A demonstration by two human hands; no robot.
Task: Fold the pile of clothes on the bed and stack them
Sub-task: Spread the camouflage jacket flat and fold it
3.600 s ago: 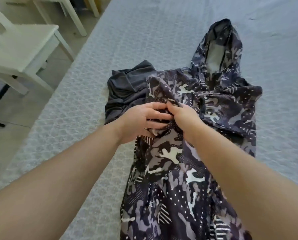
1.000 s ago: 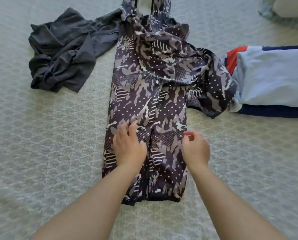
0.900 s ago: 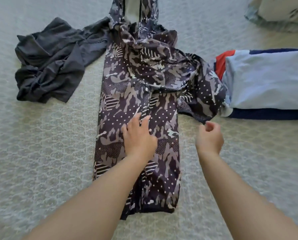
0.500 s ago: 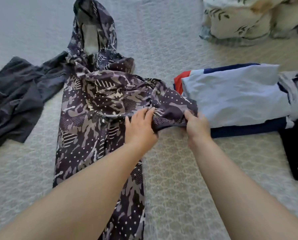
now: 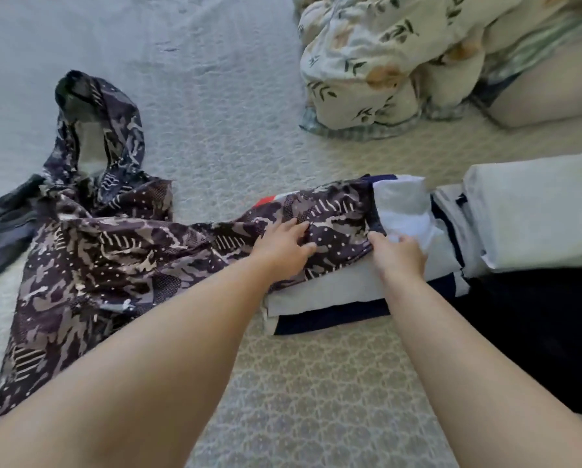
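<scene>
We've got the thin, dark camo-print hooded jacket [image 5: 114, 251] spread over the pale quilted bed cover [image 5: 235, 136], body to our left, hood up top, one sleeve pulled out to the right so it lies across the folded stack of light-blue and navy clothes [image 5: 333, 295]. Our left hand [image 5: 284, 244] rests on the sleeve w/ fingers partly curled, bunching the fabric; our right hand [image 5: 399, 253] pinches the cuff end, fingers curled round it.

Handling, as we judge it: light, limp, prob. slick synthetic, so it'll slide and won't hold a crease. Best taken at the cuff and the shoulder seam, then smoothed flat.

Hard to tell: whether the right fingers also catch the white cloth under the cuff. Jacket's lower hem is behind our left forearm. The crumpled dark grey garment [image 5: 2, 228] is cut by the left edge. The black fabric [image 5: 536, 329] at right is too dark to read. Floral cream bedding [image 5: 384, 55] sits well apart.
</scene>
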